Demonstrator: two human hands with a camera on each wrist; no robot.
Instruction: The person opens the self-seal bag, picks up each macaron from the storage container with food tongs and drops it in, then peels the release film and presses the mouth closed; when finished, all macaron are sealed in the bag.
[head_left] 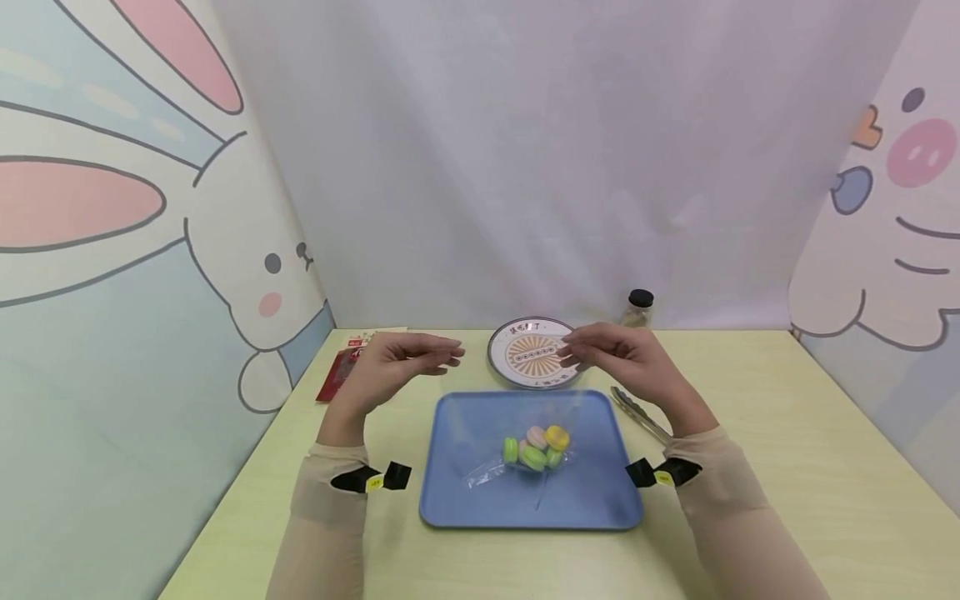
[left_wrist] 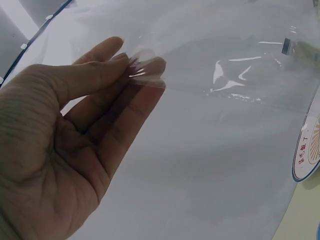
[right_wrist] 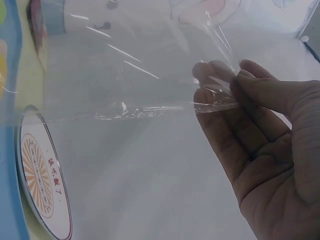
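Observation:
Both hands are raised above the far part of a blue tray (head_left: 450, 504), a short distance apart. My left hand (head_left: 403, 358) pinches the edge of a clear plastic film (left_wrist: 230, 75) between thumb and fingers. On the other side, my right hand (head_left: 618, 362) pinches the film too, and it spreads away crinkled and shiny from the fingertips in the right wrist view. Several macarons, among them a yellow macaron (head_left: 557, 437), a green macaron (head_left: 533, 458) and a pink macaron (head_left: 536, 437), lie grouped on the tray. Crinkled clear plastic shows around them.
Behind the tray lies a round patterned plate (head_left: 525, 367). A jar with a black lid (head_left: 641, 298) stands at the back right, and metal tongs (head_left: 637, 412) lie right of the tray. Red packaging (head_left: 335, 377) is at the back left. A white curtain (head_left: 525, 167) hangs behind.

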